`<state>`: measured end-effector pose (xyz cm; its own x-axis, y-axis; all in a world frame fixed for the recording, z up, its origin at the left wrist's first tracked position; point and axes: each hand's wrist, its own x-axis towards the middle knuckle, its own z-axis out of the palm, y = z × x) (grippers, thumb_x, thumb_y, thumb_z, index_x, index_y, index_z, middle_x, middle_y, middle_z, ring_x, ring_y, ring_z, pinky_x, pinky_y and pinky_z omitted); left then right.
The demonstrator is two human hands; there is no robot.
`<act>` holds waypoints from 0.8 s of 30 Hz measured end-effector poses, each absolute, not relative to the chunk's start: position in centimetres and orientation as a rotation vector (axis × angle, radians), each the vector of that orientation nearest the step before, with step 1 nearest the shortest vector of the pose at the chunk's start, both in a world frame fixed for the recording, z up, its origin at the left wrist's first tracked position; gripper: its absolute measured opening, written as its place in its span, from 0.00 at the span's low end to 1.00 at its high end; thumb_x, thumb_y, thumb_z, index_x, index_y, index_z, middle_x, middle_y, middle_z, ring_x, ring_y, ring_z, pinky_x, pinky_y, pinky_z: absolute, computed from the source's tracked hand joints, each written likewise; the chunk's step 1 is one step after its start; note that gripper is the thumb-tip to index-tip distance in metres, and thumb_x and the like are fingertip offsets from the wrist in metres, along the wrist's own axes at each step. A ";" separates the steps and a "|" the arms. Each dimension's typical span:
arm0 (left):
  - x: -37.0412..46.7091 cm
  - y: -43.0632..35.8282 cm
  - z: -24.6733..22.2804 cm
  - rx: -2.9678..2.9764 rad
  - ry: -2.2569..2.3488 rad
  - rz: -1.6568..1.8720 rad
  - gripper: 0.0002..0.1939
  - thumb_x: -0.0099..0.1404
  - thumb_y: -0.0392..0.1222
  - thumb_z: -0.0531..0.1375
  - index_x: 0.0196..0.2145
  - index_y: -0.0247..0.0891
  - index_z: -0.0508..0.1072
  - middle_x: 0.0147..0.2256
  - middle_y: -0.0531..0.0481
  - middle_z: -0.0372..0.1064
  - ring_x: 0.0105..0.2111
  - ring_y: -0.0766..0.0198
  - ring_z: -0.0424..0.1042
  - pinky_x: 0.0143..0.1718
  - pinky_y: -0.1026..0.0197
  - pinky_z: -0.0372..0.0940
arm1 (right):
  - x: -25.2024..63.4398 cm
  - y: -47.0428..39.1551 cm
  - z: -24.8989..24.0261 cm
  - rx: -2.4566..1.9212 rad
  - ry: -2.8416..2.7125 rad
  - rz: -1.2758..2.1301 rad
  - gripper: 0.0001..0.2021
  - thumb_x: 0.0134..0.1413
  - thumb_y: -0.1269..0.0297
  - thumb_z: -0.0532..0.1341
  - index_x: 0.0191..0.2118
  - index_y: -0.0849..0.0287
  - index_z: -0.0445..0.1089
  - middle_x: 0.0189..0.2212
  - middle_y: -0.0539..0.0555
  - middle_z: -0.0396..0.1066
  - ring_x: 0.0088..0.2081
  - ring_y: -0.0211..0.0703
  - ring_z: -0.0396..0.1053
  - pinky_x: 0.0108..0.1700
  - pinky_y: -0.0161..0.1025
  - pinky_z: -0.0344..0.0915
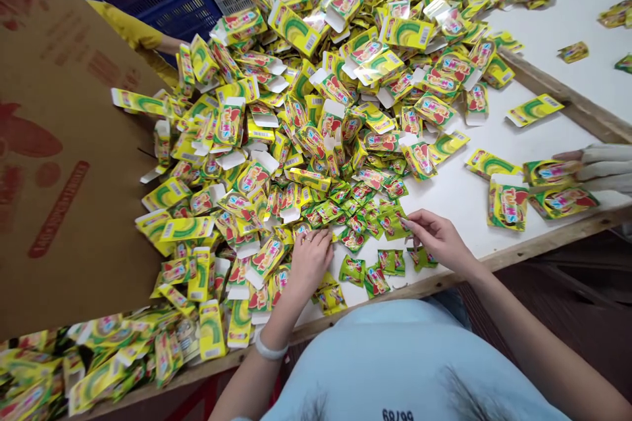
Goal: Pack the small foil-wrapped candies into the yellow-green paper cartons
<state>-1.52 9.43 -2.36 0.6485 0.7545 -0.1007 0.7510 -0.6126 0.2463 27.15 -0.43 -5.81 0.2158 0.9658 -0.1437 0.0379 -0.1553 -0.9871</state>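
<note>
My right hand (439, 237) has thumb and forefinger pinched at the edge of a small green sachet (392, 225). My left hand (311, 260), a pale band on its wrist, lies over the near edge of the pile with its fingertips on small packets; what is under them is hidden. Between my hands, several green sachets (351, 240) lie loosely grouped on the white table. Closer to me sit another green sachet (352, 270), a joined pair of sachets (392, 262) and a red-and-green sachet (376, 281). Yellow sachets (330, 298) lie below my left hand.
A big heap of yellow-green small boxes (291, 26), many with open white flaps, covers the table's left and middle. A large cardboard carton (74, 145) stands left. A co-worker's gloved hand (605, 168) touches packs at right. A wooden strip (557, 230) edges the table.
</note>
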 end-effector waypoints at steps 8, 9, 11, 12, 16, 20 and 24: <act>1.2 8.5 -1.2 1.773 1.318 0.792 0.15 0.67 0.49 0.57 0.44 0.38 0.76 0.39 0.44 0.78 0.42 0.55 0.76 0.45 0.54 0.67 | 20.7 1.1 -5.9 -1.077 -0.614 1.452 0.19 0.55 0.45 0.66 0.39 0.52 0.61 0.21 0.41 0.60 0.16 0.34 0.62 0.18 0.33 0.58; 2.0 7.9 -1.1 1.641 1.291 0.843 0.17 0.66 0.52 0.58 0.43 0.37 0.75 0.35 0.46 0.77 0.38 0.57 0.75 0.41 0.57 0.68 | 19.9 1.4 -5.8 -1.073 -0.619 1.447 0.19 0.55 0.44 0.65 0.39 0.52 0.60 0.21 0.41 0.59 0.16 0.34 0.61 0.18 0.33 0.58; 3.4 6.9 -0.8 1.437 1.234 0.890 0.19 0.65 0.56 0.59 0.42 0.37 0.74 0.31 0.49 0.74 0.31 0.61 0.73 0.35 0.60 0.68 | 18.8 1.9 -5.5 -1.095 -0.665 1.395 0.20 0.56 0.42 0.63 0.38 0.52 0.59 0.20 0.41 0.58 0.16 0.35 0.60 0.18 0.34 0.58; 3.9 6.5 -0.7 1.359 1.212 0.902 0.20 0.65 0.57 0.59 0.42 0.37 0.73 0.30 0.50 0.73 0.30 0.63 0.72 0.34 0.61 0.68 | 18.5 2.0 -5.3 -1.117 -0.698 1.352 0.19 0.57 0.42 0.62 0.37 0.52 0.59 0.20 0.42 0.58 0.16 0.35 0.59 0.18 0.34 0.58; 5.4 6.1 -0.6 1.179 1.151 0.907 0.24 0.60 0.59 0.65 0.44 0.38 0.73 0.35 0.48 0.76 0.36 0.61 0.76 0.40 0.60 0.71 | 18.1 1.6 -4.6 -1.188 -0.824 1.183 0.15 0.64 0.47 0.57 0.37 0.52 0.58 0.22 0.44 0.59 0.21 0.37 0.62 0.23 0.35 0.61; 6.4 6.7 -0.7 1.116 1.142 0.893 0.24 0.53 0.56 0.71 0.39 0.36 0.74 0.38 0.46 0.79 0.41 0.57 0.78 0.48 0.56 0.71 | 18.9 0.9 -4.0 -1.316 -0.890 0.998 0.13 0.63 0.50 0.58 0.39 0.52 0.58 0.27 0.47 0.64 0.25 0.39 0.65 0.27 0.37 0.64; 8.0 7.1 -0.4 1.232 1.055 0.775 0.24 0.55 0.60 0.68 0.38 0.36 0.77 0.36 0.44 0.79 0.39 0.55 0.78 0.45 0.54 0.72 | 20.9 0.5 -3.1 -1.430 -0.841 0.910 0.27 0.49 0.46 0.68 0.50 0.54 0.61 0.38 0.54 0.70 0.34 0.43 0.70 0.29 0.39 0.70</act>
